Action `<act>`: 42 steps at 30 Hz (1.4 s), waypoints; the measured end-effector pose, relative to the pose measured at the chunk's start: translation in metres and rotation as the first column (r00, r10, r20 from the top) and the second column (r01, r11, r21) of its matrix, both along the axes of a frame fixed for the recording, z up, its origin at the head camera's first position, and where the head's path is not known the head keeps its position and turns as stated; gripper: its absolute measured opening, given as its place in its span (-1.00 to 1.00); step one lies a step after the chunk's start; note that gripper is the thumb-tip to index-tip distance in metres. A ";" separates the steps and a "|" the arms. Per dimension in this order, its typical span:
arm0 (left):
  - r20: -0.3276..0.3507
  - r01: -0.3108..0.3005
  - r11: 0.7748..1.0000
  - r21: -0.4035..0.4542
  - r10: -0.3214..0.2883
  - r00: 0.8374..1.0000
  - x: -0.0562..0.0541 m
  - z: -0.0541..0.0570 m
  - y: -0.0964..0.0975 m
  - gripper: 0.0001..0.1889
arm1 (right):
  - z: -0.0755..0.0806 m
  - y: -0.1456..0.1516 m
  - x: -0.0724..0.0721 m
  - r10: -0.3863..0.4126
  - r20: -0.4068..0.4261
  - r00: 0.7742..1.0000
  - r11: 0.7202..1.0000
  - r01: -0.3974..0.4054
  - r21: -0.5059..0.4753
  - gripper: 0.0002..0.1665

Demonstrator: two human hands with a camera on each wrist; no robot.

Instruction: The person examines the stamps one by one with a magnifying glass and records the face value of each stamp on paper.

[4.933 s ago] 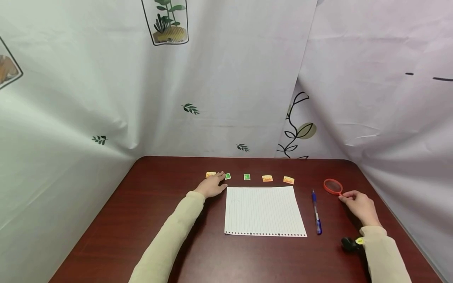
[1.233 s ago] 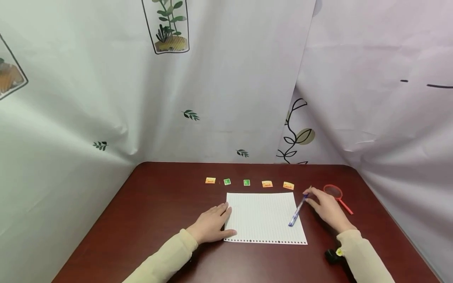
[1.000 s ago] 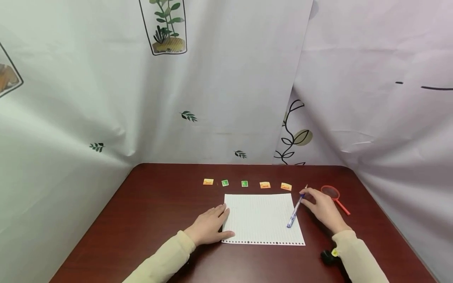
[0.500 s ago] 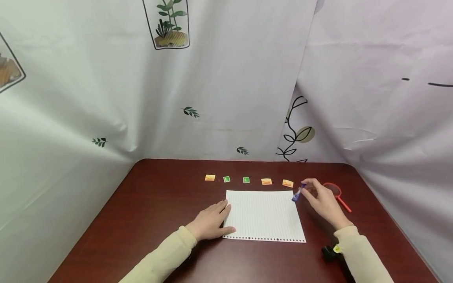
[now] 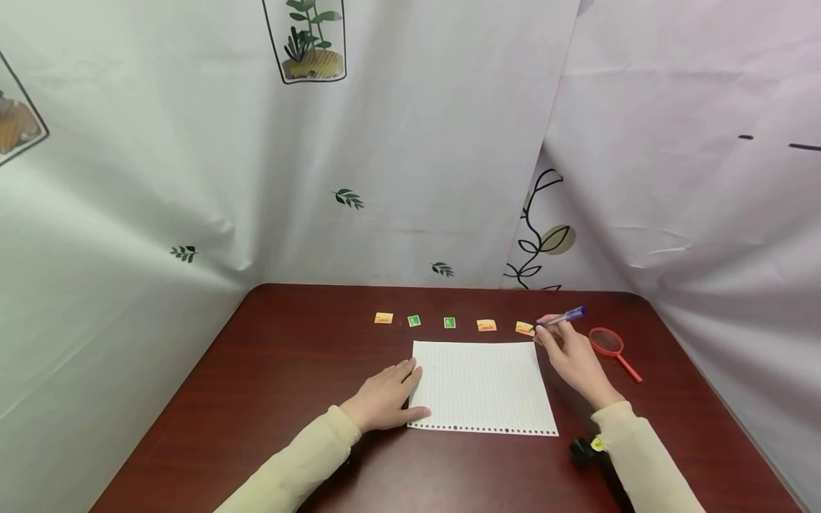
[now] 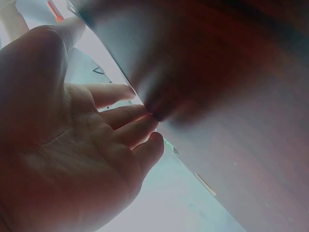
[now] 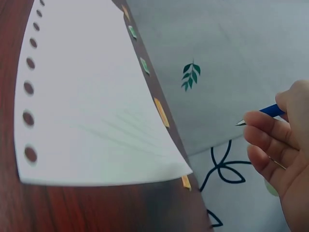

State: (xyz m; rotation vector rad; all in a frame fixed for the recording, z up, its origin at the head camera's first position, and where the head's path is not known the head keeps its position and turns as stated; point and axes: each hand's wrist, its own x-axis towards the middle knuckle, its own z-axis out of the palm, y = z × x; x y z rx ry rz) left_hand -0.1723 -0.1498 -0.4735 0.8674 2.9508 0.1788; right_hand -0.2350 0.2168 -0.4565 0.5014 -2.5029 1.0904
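My right hand point(image 5: 574, 360) holds a blue pen point(image 5: 567, 315) in a writing grip above the far right corner of the lined, hole-punched paper point(image 5: 484, 388). The pen's tip points left and its blue end is up to the right; in the right wrist view the bare metal tip point(image 7: 240, 123) shows past my fingers. My left hand point(image 5: 385, 399) lies with extended fingers on the paper's left edge, thumb near the holes. In the left wrist view my left palm point(image 6: 72, 140) shows, its fingertips at the sheet's edge.
Behind the paper lies a row of small stickers: orange ones point(image 5: 486, 325) and green ones point(image 5: 450, 323). A red magnifying glass point(image 5: 606, 342) lies to the right of my right hand. Patterned white cloth point(image 5: 410, 142) hangs behind the dark red table point(image 5: 256, 356).
My right hand let go of the magnifying glass, picked up the pen and turned it until its blue end points up right. My left hand came from the stickers to the paper's left edge.
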 end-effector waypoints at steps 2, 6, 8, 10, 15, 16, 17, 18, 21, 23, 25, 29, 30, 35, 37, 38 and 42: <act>-0.003 0.000 1.000 -0.001 0.000 1.000 0.000 0.001 0.000 -0.18 | 0.001 -0.003 -0.001 -0.004 -0.003 1.000 1.000 0.004 -0.006 -0.74; -0.007 -0.002 1.000 -0.001 0.002 1.000 -0.002 0.001 0.000 -0.18 | 0.003 -0.010 -0.002 0.009 -0.008 1.000 0.999 -0.009 -0.047 -0.72; -0.006 -0.002 1.000 -0.001 0.002 1.000 -0.002 0.001 0.000 -0.18 | 0.003 -0.013 -0.003 0.018 -0.006 1.000 0.997 -0.019 -0.074 -0.72; -0.004 -0.001 1.000 0.004 0.001 1.000 -0.002 0.001 0.000 -0.18 | 0.003 -0.017 -0.003 0.033 0.006 0.999 0.995 -0.032 -0.099 -0.70; -0.001 0.000 1.000 0.014 0.000 1.000 -0.001 0.001 0.002 -0.18 | 0.005 -0.027 -0.002 0.058 0.077 0.995 0.989 -0.046 -0.143 -0.71; 0.003 0.000 1.000 0.016 0.000 1.000 -0.001 0.002 0.002 -0.18 | 0.005 -0.029 -0.002 0.057 0.097 0.994 0.988 -0.042 -0.147 -0.73; 0.006 -0.001 1.000 0.019 0.001 1.000 -0.001 0.002 0.002 -0.18 | 0.005 -0.032 -0.001 0.055 0.116 0.992 0.988 -0.037 -0.149 -0.74; 0.010 -0.002 1.000 0.021 0.002 1.000 -0.002 0.002 0.002 -0.18 | 0.005 -0.034 -0.001 0.058 0.134 0.989 0.987 -0.037 -0.155 -0.76; 0.023 -0.005 1.000 0.028 0.005 1.000 -0.002 0.002 0.002 -0.19 | 0.005 -0.042 -0.002 0.052 0.178 0.983 0.987 -0.024 -0.156 -0.81; 0.027 -0.007 1.000 0.031 0.006 1.000 -0.003 0.002 0.001 -0.19 | 0.004 -0.046 -0.002 0.056 0.198 0.979 0.987 -0.024 -0.161 -0.85; 0.032 -0.009 0.999 0.033 0.007 0.999 -0.003 0.002 0.000 -0.19 | 0.004 -0.051 -0.002 0.067 0.218 0.974 0.985 -0.030 -0.171 -0.88; 0.033 -0.012 1.000 0.026 0.012 0.999 -0.004 0.003 0.000 -0.19 | 0.003 -0.060 -0.004 0.107 0.266 0.958 0.979 -0.055 -0.197 -0.89; 0.032 -0.014 1.000 0.024 0.013 0.999 -0.004 0.003 0.000 -0.19 | 0.003 -0.062 -0.004 0.108 0.286 0.952 0.979 -0.052 -0.198 -0.87; 0.019 -0.015 1.000 0.010 0.014 1.000 -0.005 0.002 0.001 -0.19 | 0.000 -0.076 -0.005 0.131 0.420 0.898 0.969 -0.026 -0.247 -0.77; 0.013 -0.015 1.000 0.009 0.014 1.000 -0.004 0.002 0.002 -0.20 | -0.002 -0.082 -0.006 0.141 0.454 0.880 0.964 -0.017 -0.266 -0.78; 0.010 -0.015 1.000 0.009 0.014 1.000 -0.004 0.002 0.002 -0.20 | -0.004 -0.084 -0.007 0.148 0.462 0.874 0.963 -0.022 -0.268 -0.78; -0.004 -0.015 1.000 0.010 0.015 1.000 -0.003 0.001 0.002 -0.20 | -0.011 -0.095 -0.009 0.161 0.489 0.857 0.962 -0.026 -0.272 -0.80</act>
